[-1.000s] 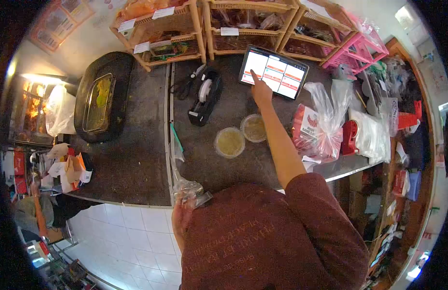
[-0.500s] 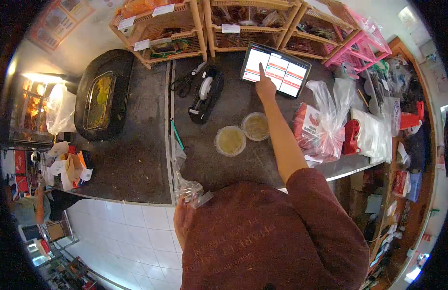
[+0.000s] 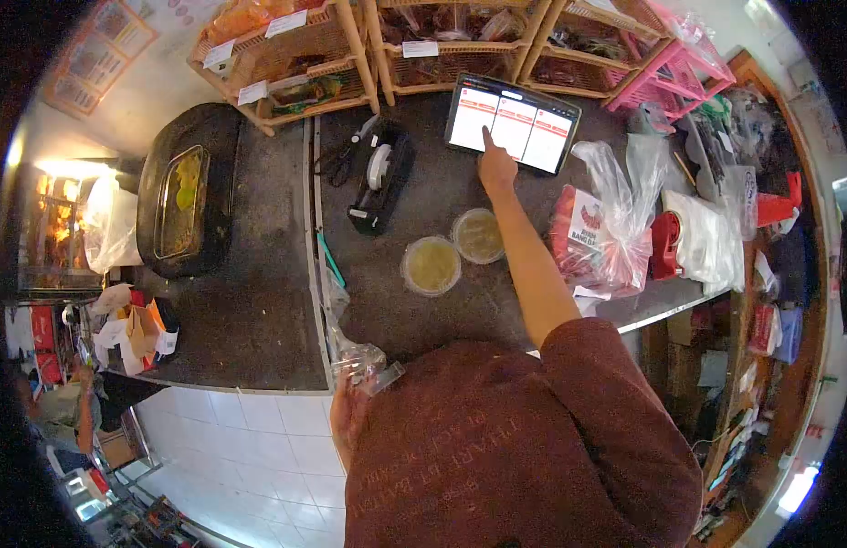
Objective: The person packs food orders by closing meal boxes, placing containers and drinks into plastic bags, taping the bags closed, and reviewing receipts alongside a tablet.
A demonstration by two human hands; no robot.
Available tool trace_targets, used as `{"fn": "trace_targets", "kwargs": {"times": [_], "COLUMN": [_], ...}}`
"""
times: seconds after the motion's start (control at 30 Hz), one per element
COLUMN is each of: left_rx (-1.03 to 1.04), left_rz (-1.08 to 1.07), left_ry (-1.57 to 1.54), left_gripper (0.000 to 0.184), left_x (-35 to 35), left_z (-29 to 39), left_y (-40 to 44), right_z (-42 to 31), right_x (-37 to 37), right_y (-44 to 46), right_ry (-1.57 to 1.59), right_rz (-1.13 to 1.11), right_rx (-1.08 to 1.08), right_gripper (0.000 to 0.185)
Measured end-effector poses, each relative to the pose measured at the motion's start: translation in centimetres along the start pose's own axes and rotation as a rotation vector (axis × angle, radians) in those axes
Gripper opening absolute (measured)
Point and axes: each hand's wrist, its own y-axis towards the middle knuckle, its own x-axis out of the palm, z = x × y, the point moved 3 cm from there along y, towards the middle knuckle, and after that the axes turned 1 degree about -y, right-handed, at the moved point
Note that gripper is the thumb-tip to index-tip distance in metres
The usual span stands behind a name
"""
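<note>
My right hand (image 3: 498, 168) reaches forward with its index finger stretched out onto the screen of a tablet (image 3: 553, 137); the other fingers are curled, with nothing in them. Red and white panels fill the screen. Near the front edge of the counter, my left hand (image 3: 347, 402) is closed on a crumpled clear plastic bag (image 3: 359, 359); part of that hand is hidden behind my shirt. Two round clear tubs, one tub (image 3: 431, 266) with yellowish contents and a second tub (image 3: 478, 236), stand side by side left of my right forearm.
A black tape dispenser (image 3: 379, 178) stands left of the tablet. Right of my arm is a tied plastic bag (image 3: 615, 237) holding a red and white package. Tiered racks (image 3: 460, 53) line the back. A black roasting pan (image 3: 190, 187) sits on the left. Another person (image 3: 67, 411) is at far left.
The tablet screen now shows fewer, taller panels. My right index finger has shifted slightly down on it. The view has moved a little; my left hand keeps hold of the plastic bag.
</note>
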Motion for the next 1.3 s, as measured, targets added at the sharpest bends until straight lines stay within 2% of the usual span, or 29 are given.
{"fn": "trace_targets", "kwargs": {"times": [0.07, 0.17, 0.3, 0.4, 0.47, 0.53, 0.57, 0.6, 0.63, 0.7, 0.8, 0.87, 0.97, 1.07, 1.17, 1.3], "left_rx": [-0.191, -0.063, -0.186, -0.226, -0.206, -0.212, -0.177, -0.142, -0.068, 0.013, 0.004, -0.036, -0.117, -0.147, -0.212, -0.288], "left_rz": [0.048, 0.042, -0.002, 0.026, 0.098, 0.029, 0.041, 0.054, 0.108, 0.139, 0.102, 0.12, -0.003, -0.213, -0.108, -0.079], "left_ry": [-0.183, -0.167, -0.19, -0.202, -0.243, -0.357, -0.33, -0.302, -0.192, -0.069, -0.01, 0.071, -0.065, -0.282, -0.432, -0.509], "left_gripper": [0.042, 0.038, 0.036, 0.035, 0.034, 0.033, 0.032, 0.032, 0.033, 0.033, 0.031, 0.032, 0.032, 0.032, 0.034, 0.033], "left_x": [-1.8, -0.9, -3.5, -3.2, -2.6, -2.9, -2.6, -2.4, -0.7, 2.4, 4.3, 3.2, 3.4, 1.7, 1.7, 1.4], "left_z": [-0.3, -0.3, -1.1, -0.7, -0.6, -0.2, 0.0, 0.2, 0.5, 0.9, 0.8, 0.2, -0.4, -0.3, -0.6, -1.2], "left_y": [1.8, 0.8, 2.1, 1.8, 1.5, 1.8, 1.8, 1.7, 1.3, 0.3, -0.4, 0.5, 0.8, 1.2, 0.8, 0.7], "right_z": [0.4, 0.4, 0.2, -1.9, -4.6, -7.8, -9.3, -10.1, -10.5, -10.9, -12.2, -13.0, -12.9, -12.7, -12.4, -11.4], "right_x": [0.1, 0.0, -0.3, -2.7, -5.4, -8.8, -12.7, -12.1, -12.3, -13.4, -12.4, -10.9, -10.6, -10.2, -10.5, -10.7], "right_y": [0.1, 0.2, 0.6, -0.6, -3.6, -8.9, -12.9, -15.9, -18.9, -23.0, -25.2, -25.8, -26.5, -27.0, -27.1, -27.5], "right_ry": [0.012, -0.006, 0.042, 0.174, 0.444, 0.551, 0.647, 0.684, 0.723, 0.87, 1.053, 1.0, 0.994, 1.054, 1.076, 1.013], "right_rz": [-0.002, 0.03, 0.028, 0.104, 0.163, -0.132, -0.396, -0.649, -0.959, -0.902, -0.726, -0.757, -0.765, -0.725, -0.71, -0.719], "right_rx": [-0.015, -0.017, -0.014, 0.027, -0.15, -0.439, -0.496, -0.708, -0.829, -0.988, -0.856, -0.818, -0.786, -0.773, -0.814, -0.864], "right_gripper": [0.062, 0.063, 0.063, 0.051, 0.031, 0.018, 0.017, 0.021, 0.029, 0.036, 0.035, 0.033, 0.024, 0.02, 0.018, 0.023]}}
